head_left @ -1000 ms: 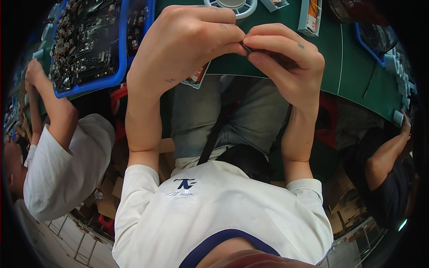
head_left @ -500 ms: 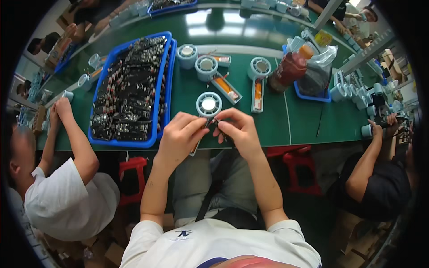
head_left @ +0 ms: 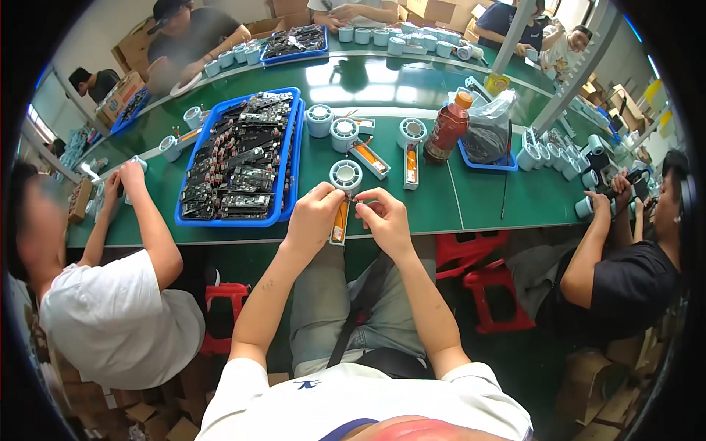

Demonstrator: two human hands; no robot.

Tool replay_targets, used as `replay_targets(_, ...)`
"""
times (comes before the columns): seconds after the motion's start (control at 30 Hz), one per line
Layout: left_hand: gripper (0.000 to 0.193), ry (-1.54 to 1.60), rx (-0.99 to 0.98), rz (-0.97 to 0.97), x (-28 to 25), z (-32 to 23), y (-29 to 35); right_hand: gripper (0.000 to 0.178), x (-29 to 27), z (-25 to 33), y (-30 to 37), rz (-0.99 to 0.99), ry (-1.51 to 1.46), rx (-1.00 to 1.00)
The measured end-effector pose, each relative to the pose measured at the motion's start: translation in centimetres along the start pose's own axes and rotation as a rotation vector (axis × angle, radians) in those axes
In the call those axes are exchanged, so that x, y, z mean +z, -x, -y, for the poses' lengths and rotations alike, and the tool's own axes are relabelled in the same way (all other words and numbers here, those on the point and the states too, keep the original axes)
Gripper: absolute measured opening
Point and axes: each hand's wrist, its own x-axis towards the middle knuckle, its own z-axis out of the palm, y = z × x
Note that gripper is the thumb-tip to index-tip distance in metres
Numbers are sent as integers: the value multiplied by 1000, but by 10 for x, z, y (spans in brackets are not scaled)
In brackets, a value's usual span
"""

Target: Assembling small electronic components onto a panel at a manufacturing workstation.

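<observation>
On the table's near edge lies a light-blue device with a round slotted head (head_left: 346, 176) and an open handle case (head_left: 340, 220), in which an orange battery shows. My left hand (head_left: 312, 219) is closed beside the device's neck, thumb and forefinger pinched together there; what they grip is hidden. Just right of the neck, my right hand (head_left: 385, 222) pinches a thin wire (head_left: 354, 198) between thumb and forefinger. The wire's end is too small to make out.
A blue tray (head_left: 298, 158) heaped with black circuit boards stands left. Similar devices, one of them a round-headed unit (head_left: 412, 133), lie beyond my hands. A red-brown drink bottle (head_left: 447, 128) and a bagged blue tray (head_left: 489, 166) are right. Co-workers sit at both sides, near red stools (head_left: 500, 298).
The view has tilted up. More of the handle case and its orange battery shows between my hands. A dark piece below my right fingers no longer shows.
</observation>
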Motion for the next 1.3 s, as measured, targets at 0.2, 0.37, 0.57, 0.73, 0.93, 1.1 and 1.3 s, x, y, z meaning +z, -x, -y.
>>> replay_targets(0.2, 13, -206, 113, 88, -7, -10, 8, 18, 6, -1, 13, -100, 132, -123)
replay_targets(0.37, 20, -317, 80, 224, -21, -14, 12, 21, 12, 22, 17, -103, 377, -361)
replay_targets(0.57, 21, -281, 97, 211, -19, -3, 7, 24, 4, 25, 6, -54, 589, -467)
replay_targets(0.73, 26, -118, 2, 137, -8, -5, 19, 20, 14, 26, 9, -128, 519, -327)
replay_targets(0.93, 34, 396, -331, -80, 5, -9, 34, 17, 25, 31, 11, -229, 620, -333)
replay_targets(1.1, 33, 255, -189, -69, 2, -10, 28, 18, 16, 31, 16, -154, 627, -381)
replay_targets(1.3, 29, 116, -131, 86, -6, -12, 20, 23, -2, 23, 14, -49, 751, -590)
